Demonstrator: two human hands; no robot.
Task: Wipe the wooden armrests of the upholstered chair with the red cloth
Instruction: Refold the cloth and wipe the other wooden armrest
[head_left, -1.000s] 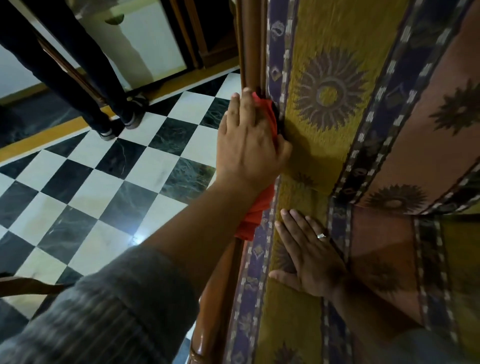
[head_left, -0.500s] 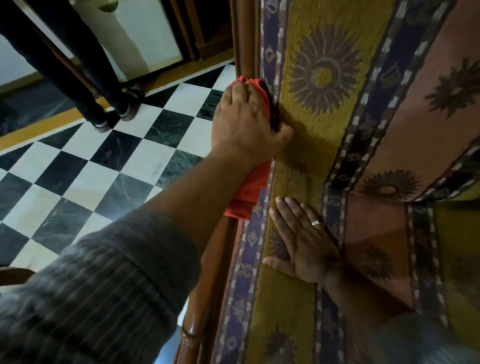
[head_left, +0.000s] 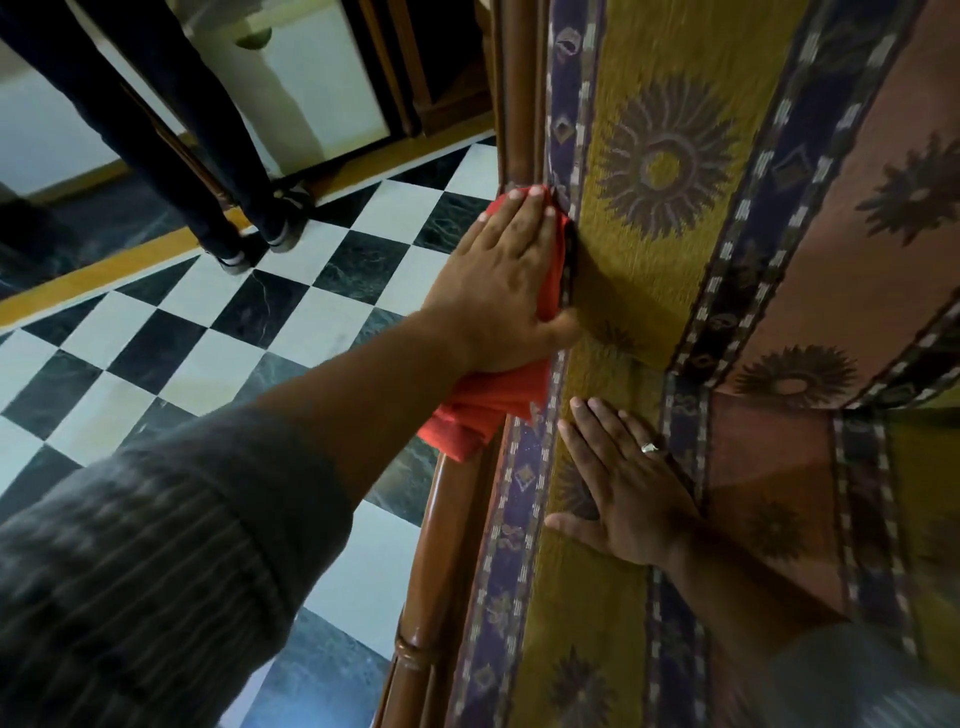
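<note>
the left hand (head_left: 511, 283) has slid back a touch toward the person along the rail since half a second ago, after pushing further up it a moment before, so this looks like a back-and-forth scrub. it lies flat, fingers together, pressing the red cloth (head_left: 480, 410) onto the wooden armrest (head_left: 447, 545); cloth bunches out below the wrist and a red edge peeks past the fingertips. the palm presses rather than pinches, with the thumb hooked over on the upholstery side.

the right hand (head_left: 626, 493) is spread open, palm down on the patterned upholstery (head_left: 654, 270) just beside the rail, holding nothing, a ring showing on one finger. it seems to be bracing.

here's what matters next: the armrest runs long and narrow, from bottom of view straight up and away, with the cloth sitting on its middle stretch. bare polished wood shows above the fingertips and below the cloth's tail, so strokes want to follow that line. the left hand is the one on it.

off to the left, someone's dark-trousered legs (head_left: 171, 130) stand on the checkered floor (head_left: 171, 332), well clear.
</note>
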